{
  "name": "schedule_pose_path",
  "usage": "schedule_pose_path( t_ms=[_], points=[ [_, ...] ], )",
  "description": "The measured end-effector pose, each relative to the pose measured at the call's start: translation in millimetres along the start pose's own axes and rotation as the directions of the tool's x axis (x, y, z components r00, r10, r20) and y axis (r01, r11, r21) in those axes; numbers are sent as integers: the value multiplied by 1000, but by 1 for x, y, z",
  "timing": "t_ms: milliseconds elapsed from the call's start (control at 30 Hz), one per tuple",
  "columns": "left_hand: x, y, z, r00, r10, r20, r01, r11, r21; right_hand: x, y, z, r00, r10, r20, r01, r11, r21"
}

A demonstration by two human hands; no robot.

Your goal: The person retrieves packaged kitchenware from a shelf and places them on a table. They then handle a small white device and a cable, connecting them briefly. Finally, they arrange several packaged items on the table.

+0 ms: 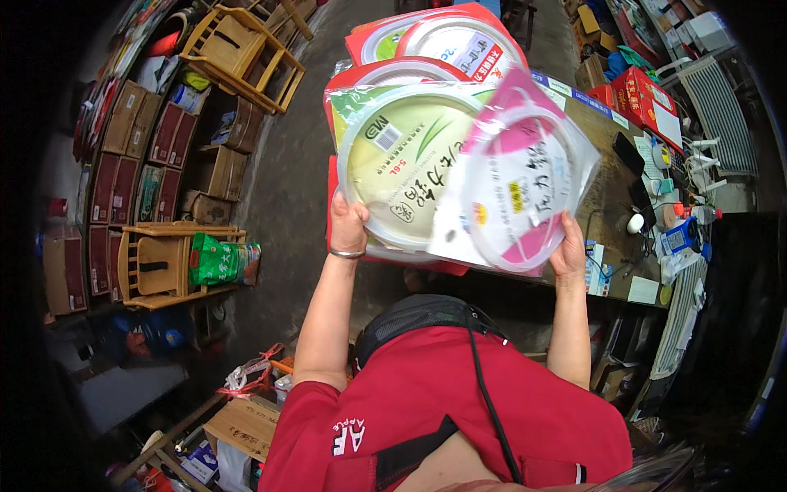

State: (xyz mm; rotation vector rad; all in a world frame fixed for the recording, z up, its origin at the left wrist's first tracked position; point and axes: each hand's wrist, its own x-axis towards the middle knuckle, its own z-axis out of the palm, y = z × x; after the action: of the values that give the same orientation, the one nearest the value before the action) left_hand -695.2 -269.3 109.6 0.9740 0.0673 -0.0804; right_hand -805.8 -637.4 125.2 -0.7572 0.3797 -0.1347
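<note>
Several flat packages with pale sealing rings in clear plastic are fanned out in front of me. My left hand (349,222) grips the lower left edge of a package with a green card (393,166), thumb on top. At the lower right edge, my right hand (569,249) pinches a package with a pink and white card (522,184), which overlaps the green one. Behind these, red-backed ring packages (458,46) stick out at the top, beyond the green one. Handwriting and print show on the cards. What supports the rear packages is hidden.
A cluttered desk (605,138) on the right bears a red box (645,101), a white mouse (636,223) and cables. On the left are wooden chairs (240,49), one with a green bag (215,261), and shelves of cartons (126,117). An open-topped carton (243,427) lies lower left.
</note>
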Motion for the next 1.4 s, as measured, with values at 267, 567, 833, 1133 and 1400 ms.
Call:
schedule_pose_path(
  t_ms=[267,567,833,1133,1400],
  points=[
    [-6,12,29,933,230,276,-359,641,679,-1,12,20,993,15,-121,-28,994,-108],
    [-29,-45,-95,919,159,-361,381,-123,916,55,-11,-168,720,-363,-591,233,929,-288],
    [-49,35,-149,896,53,-442,363,488,794,35,-26,-153,562,-605,-564,-521,270,-810],
    [-37,111,-166,867,413,-277,-173,772,611,21,75,-11,991,-2,-134,-94,704,-704],
    [-61,92,-190,927,74,-368,-79,997,1,133,125,65,991,84,-101,-123,865,-486]
  ],
)
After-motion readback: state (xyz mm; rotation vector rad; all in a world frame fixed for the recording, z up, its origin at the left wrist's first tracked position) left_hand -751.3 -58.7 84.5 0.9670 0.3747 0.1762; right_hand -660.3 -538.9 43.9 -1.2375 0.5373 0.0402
